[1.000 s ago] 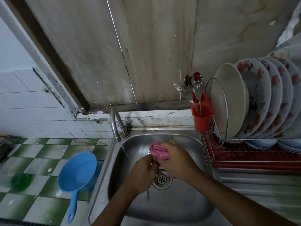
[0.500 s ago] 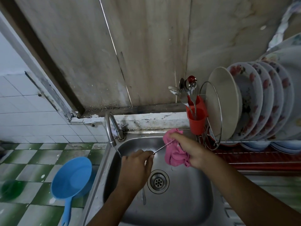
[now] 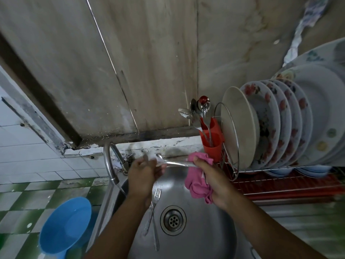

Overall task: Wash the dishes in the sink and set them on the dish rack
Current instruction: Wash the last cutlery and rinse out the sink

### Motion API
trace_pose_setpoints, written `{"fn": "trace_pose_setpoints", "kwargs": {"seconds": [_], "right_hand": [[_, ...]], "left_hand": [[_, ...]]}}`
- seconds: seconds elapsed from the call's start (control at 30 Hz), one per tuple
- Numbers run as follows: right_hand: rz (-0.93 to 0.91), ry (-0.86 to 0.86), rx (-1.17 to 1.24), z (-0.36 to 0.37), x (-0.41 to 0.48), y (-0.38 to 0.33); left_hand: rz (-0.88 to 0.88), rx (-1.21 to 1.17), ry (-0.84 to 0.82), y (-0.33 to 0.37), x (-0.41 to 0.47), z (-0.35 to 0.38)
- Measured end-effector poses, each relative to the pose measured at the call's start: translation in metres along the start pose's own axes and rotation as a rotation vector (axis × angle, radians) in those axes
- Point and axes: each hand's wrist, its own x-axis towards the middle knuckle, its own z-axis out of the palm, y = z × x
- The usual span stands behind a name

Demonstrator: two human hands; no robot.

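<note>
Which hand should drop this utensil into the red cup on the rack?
Probably right. The right hand, gripping the utensil through the pink cloth, sits just beside the red cup; the left hand is nearer the tap.

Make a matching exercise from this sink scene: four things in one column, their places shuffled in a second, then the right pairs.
Things
1. pink cloth
2. fork
3. blue dipper
4. spoons

Places
A. on the tiled counter, left of the sink
B. standing in the red cup on the dish rack
C. gripped in the right hand
D. lying in the sink beside the drain

Pairs: 1-C, 2-D, 3-A, 4-B
</note>
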Motion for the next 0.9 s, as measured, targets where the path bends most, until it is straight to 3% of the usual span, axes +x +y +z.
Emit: {"fn": "trace_pose_setpoints", "kwargs": {"seconds": [0.17,0.37,0.57,0.8,0.9], "right_hand": [[0.027,0.073,0.054,-0.006,0.002,-0.010],[0.084,0.143,-0.030,-0.005,0.005,-0.007],[0.118,0.158,-0.029,-0.007,0.008,0.008],[0.130,0.133,0.011,-0.008,0.013,0.010],[0.128,0.155,0.007,-0.009,0.016,0.012]], "left_hand": [[0.384,0.088,-0.045,0.081,-0.003,0.047],[0.609,0.136,-0.110,0.141,0.038,0.116],[0.646,0.477,-0.177,0.127,0.070,0.151],[0.419,0.706,-0.407,0.110,0.072,0.172],[0.530,0.714,-0.346,0.112,0.061,0.164]]}}
